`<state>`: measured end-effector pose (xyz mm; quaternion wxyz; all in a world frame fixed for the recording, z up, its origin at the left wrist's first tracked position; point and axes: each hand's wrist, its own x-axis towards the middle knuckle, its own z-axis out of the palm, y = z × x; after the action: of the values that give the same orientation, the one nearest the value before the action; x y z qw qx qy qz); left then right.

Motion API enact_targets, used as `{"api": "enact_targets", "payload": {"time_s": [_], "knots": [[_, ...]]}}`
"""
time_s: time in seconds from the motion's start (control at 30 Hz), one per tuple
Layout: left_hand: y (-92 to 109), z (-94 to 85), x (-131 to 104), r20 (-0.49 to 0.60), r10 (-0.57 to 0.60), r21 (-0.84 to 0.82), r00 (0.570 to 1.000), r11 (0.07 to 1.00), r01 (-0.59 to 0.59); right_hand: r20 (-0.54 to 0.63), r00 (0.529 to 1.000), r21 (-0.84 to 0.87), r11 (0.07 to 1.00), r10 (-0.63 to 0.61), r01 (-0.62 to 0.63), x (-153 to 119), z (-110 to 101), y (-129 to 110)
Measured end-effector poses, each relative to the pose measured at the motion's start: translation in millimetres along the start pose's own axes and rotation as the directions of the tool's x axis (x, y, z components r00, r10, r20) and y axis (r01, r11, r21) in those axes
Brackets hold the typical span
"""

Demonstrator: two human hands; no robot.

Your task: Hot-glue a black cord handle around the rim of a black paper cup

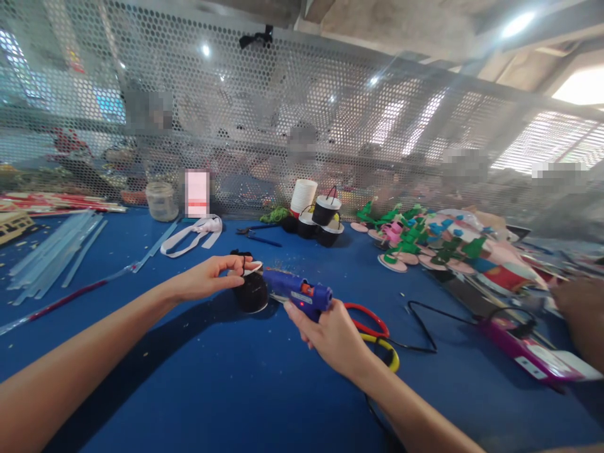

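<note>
In the middle of the blue table, a small black pot (251,293) with a white rim stands tilted. My left hand (214,277) pinches a thin black loop (244,264) at the pot's upper edge. My right hand (328,330) is wrapped round a blue glue gun (297,291) with a small red light on its side. The gun points left, its nozzle close to the pot's rim; whether they touch cannot be made out.
Clear glue sticks (51,251) lie left, near a glass jar (162,201) and white ribbon (191,236). Pliers (259,236) and finished pots (326,209) stand behind. Right are green figures (413,236), a purple power strip (523,352), cables and another person's hand.
</note>
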<state>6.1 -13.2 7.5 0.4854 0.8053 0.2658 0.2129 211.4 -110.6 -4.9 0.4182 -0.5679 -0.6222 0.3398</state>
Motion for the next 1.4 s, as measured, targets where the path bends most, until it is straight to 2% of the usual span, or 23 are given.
{"api": "enact_targets", "payload": {"time_s": [0.23,0.53,0.67,0.83,1.17,1.4], "knots": [[0.0,-0.1,0.0,0.028,0.01,-0.047,1.0,0.999,-0.009,-0.029,0.999,-0.04,0.999,-0.029,0.028,0.6,-1.2,0.8],[0.9,0.2,0.8,0.074,0.047,-0.084,0.996,0.996,-0.041,-0.032,0.999,0.0,0.999,0.036,-0.036,-1.4,-0.8,-4.9],[-1.2,-0.1,1.4,0.024,0.027,-0.053,0.999,0.998,-0.025,-0.055,0.998,0.003,0.999,0.042,-0.042,-3.4,-2.2,-5.2],[-3.2,-0.7,2.0,-0.036,-0.012,-0.004,0.999,1.0,0.012,-0.021,0.998,0.01,0.999,0.051,-0.051,-3.4,-2.6,-3.0],[0.5,2.0,1.5,-0.032,-0.029,-0.006,0.999,1.0,0.029,-0.018,1.0,-0.034,0.999,0.016,-0.017,-2.9,1.0,0.7],[-0.9,1.6,1.9,-0.007,0.001,0.013,1.0,1.0,0.0,-0.022,1.0,-0.053,0.999,-0.013,0.012,-3.7,2.0,1.5]]}}
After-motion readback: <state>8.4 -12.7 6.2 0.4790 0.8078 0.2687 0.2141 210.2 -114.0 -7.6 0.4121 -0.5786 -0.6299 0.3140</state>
